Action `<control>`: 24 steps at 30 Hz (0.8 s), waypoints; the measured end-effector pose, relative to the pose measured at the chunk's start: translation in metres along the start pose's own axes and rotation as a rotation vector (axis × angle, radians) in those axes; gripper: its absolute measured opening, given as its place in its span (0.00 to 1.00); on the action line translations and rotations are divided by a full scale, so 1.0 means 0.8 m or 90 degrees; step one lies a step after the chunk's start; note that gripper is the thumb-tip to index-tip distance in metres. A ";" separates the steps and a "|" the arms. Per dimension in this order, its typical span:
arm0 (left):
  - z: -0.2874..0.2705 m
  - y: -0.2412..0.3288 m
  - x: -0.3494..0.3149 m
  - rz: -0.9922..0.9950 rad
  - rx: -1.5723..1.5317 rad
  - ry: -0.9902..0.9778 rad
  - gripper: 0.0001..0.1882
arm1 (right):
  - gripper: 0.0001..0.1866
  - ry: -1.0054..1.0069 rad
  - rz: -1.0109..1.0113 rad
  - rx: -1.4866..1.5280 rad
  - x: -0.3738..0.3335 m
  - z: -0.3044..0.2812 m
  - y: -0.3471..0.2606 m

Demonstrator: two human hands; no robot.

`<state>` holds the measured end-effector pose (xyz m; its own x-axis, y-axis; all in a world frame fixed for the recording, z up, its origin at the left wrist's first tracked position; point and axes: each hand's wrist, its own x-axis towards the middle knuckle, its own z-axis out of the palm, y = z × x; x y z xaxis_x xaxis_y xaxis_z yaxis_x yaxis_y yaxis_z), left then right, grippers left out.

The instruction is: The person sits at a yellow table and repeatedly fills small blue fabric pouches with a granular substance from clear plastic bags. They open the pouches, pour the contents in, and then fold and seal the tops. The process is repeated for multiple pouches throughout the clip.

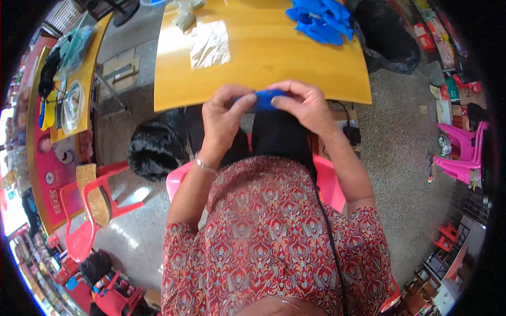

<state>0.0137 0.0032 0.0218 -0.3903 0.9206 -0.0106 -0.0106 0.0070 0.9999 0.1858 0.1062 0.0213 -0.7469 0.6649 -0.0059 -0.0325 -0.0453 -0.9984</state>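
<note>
Between my two hands, just off the near edge of the yellow table (269, 60), is a small blue piece (265, 99) that looks like folded cloth or soft sheet. My left hand (221, 116) pinches its left end between thumb and curled fingers. The right end is gripped the same way by my right hand (308, 108). Fingers partly cover the piece, so its full shape is hidden. A heap of crumpled blue pieces (320, 21) in the same colour lies at the table's far right. Toward the far left are a crinkled whitish sheet (211, 46) and a grey-green bundle (184, 20).
A black plastic bag (156, 146) stands on the floor at my left; a larger one (390, 37) is beyond the table's right corner. I sit on a pink chair (331, 181). Further left are a red chair (84, 239) and a second yellow table (79, 124).
</note>
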 end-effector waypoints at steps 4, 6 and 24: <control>0.010 0.010 0.002 -0.049 -0.208 -0.019 0.10 | 0.14 0.037 -0.047 -0.002 0.000 -0.008 -0.002; 0.011 -0.002 0.002 -0.077 -0.245 -0.056 0.11 | 0.15 0.035 -0.054 -0.005 0.000 -0.012 0.002; 0.019 -0.005 0.009 -0.086 -0.317 -0.013 0.14 | 0.15 0.095 0.003 0.107 0.007 0.000 0.001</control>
<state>0.0253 0.0158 0.0179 -0.3367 0.9321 -0.1338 -0.4983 -0.0558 0.8652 0.1820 0.1099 0.0202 -0.6407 0.7672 -0.0311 -0.1489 -0.1639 -0.9752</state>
